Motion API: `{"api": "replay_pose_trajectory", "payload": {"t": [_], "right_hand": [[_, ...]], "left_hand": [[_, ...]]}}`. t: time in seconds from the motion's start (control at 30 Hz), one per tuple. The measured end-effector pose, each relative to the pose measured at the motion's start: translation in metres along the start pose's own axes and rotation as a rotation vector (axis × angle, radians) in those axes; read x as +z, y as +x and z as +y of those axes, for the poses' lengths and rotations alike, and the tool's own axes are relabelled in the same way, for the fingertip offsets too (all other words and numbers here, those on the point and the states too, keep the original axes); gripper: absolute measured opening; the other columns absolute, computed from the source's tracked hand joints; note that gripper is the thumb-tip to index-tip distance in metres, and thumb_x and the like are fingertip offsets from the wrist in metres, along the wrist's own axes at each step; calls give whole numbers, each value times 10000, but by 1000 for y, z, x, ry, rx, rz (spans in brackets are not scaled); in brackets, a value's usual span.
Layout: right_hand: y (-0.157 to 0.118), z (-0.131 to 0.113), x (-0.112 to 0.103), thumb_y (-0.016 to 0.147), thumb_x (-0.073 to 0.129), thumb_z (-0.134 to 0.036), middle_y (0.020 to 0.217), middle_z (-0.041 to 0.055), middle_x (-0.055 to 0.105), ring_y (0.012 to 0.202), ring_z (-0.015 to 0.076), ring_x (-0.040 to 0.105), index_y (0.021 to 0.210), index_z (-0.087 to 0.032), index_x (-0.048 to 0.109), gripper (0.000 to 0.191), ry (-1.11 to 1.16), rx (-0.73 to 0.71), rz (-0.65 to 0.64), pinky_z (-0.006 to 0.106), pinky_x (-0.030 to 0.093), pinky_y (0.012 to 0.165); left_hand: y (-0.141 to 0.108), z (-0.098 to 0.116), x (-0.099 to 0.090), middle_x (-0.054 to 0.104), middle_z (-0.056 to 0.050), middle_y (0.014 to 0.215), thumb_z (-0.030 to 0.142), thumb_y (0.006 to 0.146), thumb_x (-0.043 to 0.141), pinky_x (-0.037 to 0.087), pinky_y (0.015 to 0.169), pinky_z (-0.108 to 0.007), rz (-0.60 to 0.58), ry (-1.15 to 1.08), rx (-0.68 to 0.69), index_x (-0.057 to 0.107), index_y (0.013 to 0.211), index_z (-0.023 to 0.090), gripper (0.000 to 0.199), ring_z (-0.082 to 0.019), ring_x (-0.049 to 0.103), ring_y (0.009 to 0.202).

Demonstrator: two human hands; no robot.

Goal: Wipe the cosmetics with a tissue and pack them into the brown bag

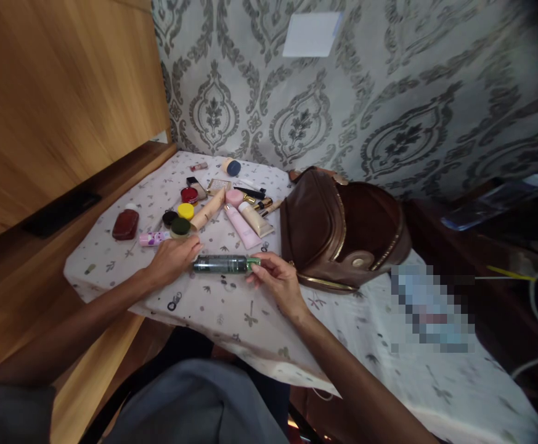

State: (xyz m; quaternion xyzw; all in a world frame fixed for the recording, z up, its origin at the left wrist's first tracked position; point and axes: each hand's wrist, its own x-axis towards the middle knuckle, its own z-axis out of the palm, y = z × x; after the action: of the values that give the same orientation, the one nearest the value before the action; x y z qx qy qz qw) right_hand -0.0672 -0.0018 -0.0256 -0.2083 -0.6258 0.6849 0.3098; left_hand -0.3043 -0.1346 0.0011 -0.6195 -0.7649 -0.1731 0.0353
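Right of the bag (312,231), one thing (432,311) on the cloth-covered desk (222,308) is blurred into squares and cannot be recognised. The bottle (220,264) is held lying sideways, left of the bag's near corner: a smooth, dark green cylinder with a brighter, narrow green end; its print is unreadable. The right hand's (278,277) fingers pinch this end closely. The left hand's (175,258) fingers curl at the other end, partly hidden; their grip cannot be told. The bag looks leathery, brown, gold-zipped.
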Motion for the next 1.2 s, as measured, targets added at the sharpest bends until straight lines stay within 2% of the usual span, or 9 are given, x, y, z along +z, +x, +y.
{"api": "replay_pose_trajectory", "payload": {"t": [0.17, 0.33, 0.43, 0.6, 0.7, 0.8, 0.93, 1.07, 1.2], "right_hand": [[-2, -5, 2, 747, 813, -414, 740, 0, 701, 606, 155, 676, 959, -220, 705, 307, 15, -24, -15, 270, 548, 523], [-5, -8, 3, 719, 840, -405, 706, -10, 712, 615, 145, 672, 935, -214, 720, 312, 29, -39, -20, 307, 596, 641], [-5, -7, 3, 712, 838, -435, 700, -6, 714, 598, 143, 666, 885, -213, 720, 306, 35, -36, -3, 298, 586, 621], [-4, -5, 2, 711, 836, -440, 676, -12, 692, 601, 143, 656, 862, -219, 707, 297, 14, -1, 3, 282, 567, 610], [-3, -5, 2, 697, 847, -422, 785, -6, 708, 641, 144, 666, 974, -233, 687, 371, 43, 20, 11, 278, 566, 608], [-2, -4, 1, 679, 859, -424, 824, 2, 708, 659, 144, 663, 1014, -228, 674, 430, 56, 45, 22, 278, 561, 616], [-1, -4, 1, 700, 846, -432, 747, 2, 701, 641, 137, 635, 940, -210, 697, 360, 35, 60, 4, 277, 545, 637], [-2, -5, 0, 700, 849, -428, 770, 0, 697, 668, 137, 620, 942, -229, 717, 339, 4, -31, 3, 280, 538, 660], [-4, -6, 1, 728, 841, -387, 906, 15, 700, 811, 151, 641, 970, -264, 744, 288, -70, -173, -13, 289, 543, 750]], "left_hand": [[19, 34, -16, 641, -2, 728, 370, 989, 448, 383, 610, -295, 17, -41, -28, 504, 1020, 214, 168, -220, 628, 673], [32, 87, -17, 673, -43, 869, 340, 1010, 397, 440, 665, -303, -77, -43, 165, 478, 1038, 201, 163, -217, 646, 784], [33, 98, -10, 674, -61, 923, 332, 1021, 373, 446, 680, -307, -101, -1, 232, 493, 1003, 203, 177, -226, 640, 860], [22, 73, 1, 665, -57, 899, 294, 1020, 383, 424, 682, -301, -35, 74, 210, 512, 925, 207, 182, -223, 626, 877], [8, 48, 5, 658, -56, 860, 283, 1014, 382, 412, 684, -304, 23, 73, 154, 510, 888, 204, 196, -216, 622, 832], [-7, 27, 6, 648, -40, 819, 299, 1004, 377, 401, 674, -305, 51, 14, 66, 502, 882, 210, 196, -210, 614, 763], [-18, 10, 3, 584, 16, 693, 324, 979, 400, 367, 618, -286, 8, -132, -41, 492, 932, 222, 145, -196, 580, 636], [-11, 10, -10, 496, 58, 607, 353, 948, 461, 345, 596, -273, 47, -223, -88, 491, 960, 230, 127, -183, 535, 569], [5, 32, -20, 554, 37, 682, 366, 973, 458, 380, 633, -273, 180, -279, 55, 504, 917, 222, 162, -166, 550, 618]]}}
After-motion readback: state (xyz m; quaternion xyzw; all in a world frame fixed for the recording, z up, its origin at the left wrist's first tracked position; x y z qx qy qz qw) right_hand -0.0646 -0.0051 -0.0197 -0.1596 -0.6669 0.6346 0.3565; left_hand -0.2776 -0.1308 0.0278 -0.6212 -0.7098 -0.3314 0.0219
